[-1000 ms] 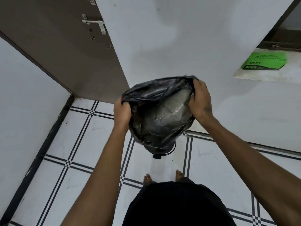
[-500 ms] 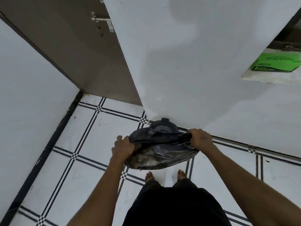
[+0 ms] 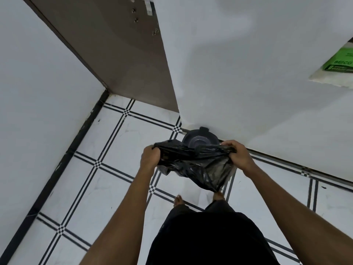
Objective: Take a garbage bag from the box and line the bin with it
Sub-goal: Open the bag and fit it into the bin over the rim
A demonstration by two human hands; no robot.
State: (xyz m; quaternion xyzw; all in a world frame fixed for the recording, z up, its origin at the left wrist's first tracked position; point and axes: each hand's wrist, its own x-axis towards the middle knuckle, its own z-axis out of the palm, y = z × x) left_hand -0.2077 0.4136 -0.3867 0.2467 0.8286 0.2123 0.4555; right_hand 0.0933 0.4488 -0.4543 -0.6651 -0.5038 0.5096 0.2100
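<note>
Here both hands [image 3: 150, 157] [image 3: 238, 155] grip the garbage bag [image 3: 198, 165] above the bin [image 3: 200, 139].

Dim, even indoor light, soft wall shadows, wide-angle bending at the edges.

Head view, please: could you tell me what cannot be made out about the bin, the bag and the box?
- Bin: only its far rim and lid area show; the bag covers the rest, so whether the bag is inside yet is unclear.
- Bag mouth: bunched between the left hand and right hand, its opening hidden.
- Box: cut off by the right edge; small print unreadable.
</note>
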